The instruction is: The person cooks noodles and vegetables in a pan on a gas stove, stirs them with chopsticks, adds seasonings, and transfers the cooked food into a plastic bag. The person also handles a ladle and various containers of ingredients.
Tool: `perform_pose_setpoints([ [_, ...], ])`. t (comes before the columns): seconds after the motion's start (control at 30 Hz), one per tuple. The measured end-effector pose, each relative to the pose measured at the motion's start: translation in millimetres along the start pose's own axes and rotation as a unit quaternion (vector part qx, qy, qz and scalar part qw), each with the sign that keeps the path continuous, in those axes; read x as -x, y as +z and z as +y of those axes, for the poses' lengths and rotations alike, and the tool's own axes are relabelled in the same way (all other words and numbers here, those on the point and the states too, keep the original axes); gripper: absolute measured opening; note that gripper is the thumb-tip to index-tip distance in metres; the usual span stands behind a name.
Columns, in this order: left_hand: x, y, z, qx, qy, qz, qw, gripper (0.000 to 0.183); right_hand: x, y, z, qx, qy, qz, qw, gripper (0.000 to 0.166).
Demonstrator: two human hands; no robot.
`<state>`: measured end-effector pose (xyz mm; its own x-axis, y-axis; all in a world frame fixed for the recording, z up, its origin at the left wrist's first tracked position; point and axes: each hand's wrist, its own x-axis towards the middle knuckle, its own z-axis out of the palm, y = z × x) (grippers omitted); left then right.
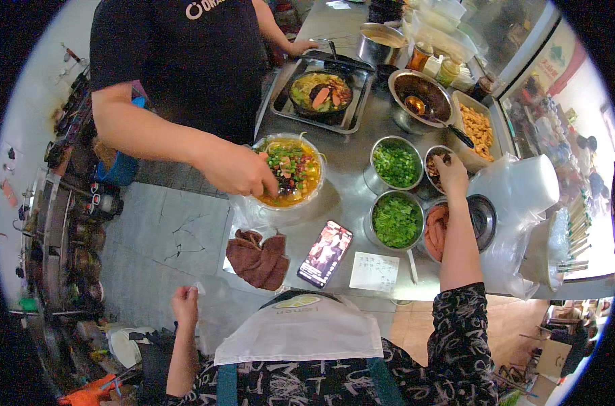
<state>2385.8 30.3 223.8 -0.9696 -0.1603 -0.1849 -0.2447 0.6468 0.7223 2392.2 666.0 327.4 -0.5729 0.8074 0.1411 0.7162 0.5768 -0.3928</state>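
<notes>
My right hand (452, 175) reaches over the table with its fingertips in a small metal bowl (433, 161) of brown chopped bits; whether they pinch any is hidden. At the lower left, my left hand (186, 303) grips a thin clear plastic bag (211, 317) away from the table. Under my right forearm is a container of pink sliced meat (436, 228). Metal pots of chopped green onion (396, 162) and chopped cilantro (396, 221) stand left of the small bowl. A co-worker's hand (249, 172) touches a plastic-lined bowl of soup (302, 182) topped with greens.
A lit phone (326, 254), a handwritten note (373, 271) and a brown cloth (259, 259) lie along the near edge. Farther back are a tray (353, 119) holding a black bowl of noodles (320, 94), and a steel bowl of dark sauce (421, 96) with a ladle.
</notes>
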Motion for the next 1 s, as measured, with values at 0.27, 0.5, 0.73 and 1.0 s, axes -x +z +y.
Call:
perform_pose_setpoints([
  [0.27, 8.9, -16.5, 28.0, 0.055, -0.025, -0.026, 0.998, 0.020, 54.9, -21.9, 7.0, -0.270, -0.061, -0.027, 0.960, 0.030],
  [0.5, 29.5, -18.2, 154.5, -0.040, 0.174, -0.179, 0.967, 0.016, 221.3, -14.8, -146.6, -0.351, -0.350, -0.464, 0.734, 0.051],
  [0.73, 30.9, -34.2, 130.1, 0.124, 0.138, -0.148, 0.971, 0.021, 270.1, 14.7, -205.9, -0.326, -0.481, -0.512, 0.632, 0.022],
  [1.0, -15.3, -40.3, 6.7, 0.423, -0.227, -0.155, 0.864, 0.053, 293.9, -10.6, -255.9, -0.381, -0.464, -0.629, 0.494, 0.022],
])
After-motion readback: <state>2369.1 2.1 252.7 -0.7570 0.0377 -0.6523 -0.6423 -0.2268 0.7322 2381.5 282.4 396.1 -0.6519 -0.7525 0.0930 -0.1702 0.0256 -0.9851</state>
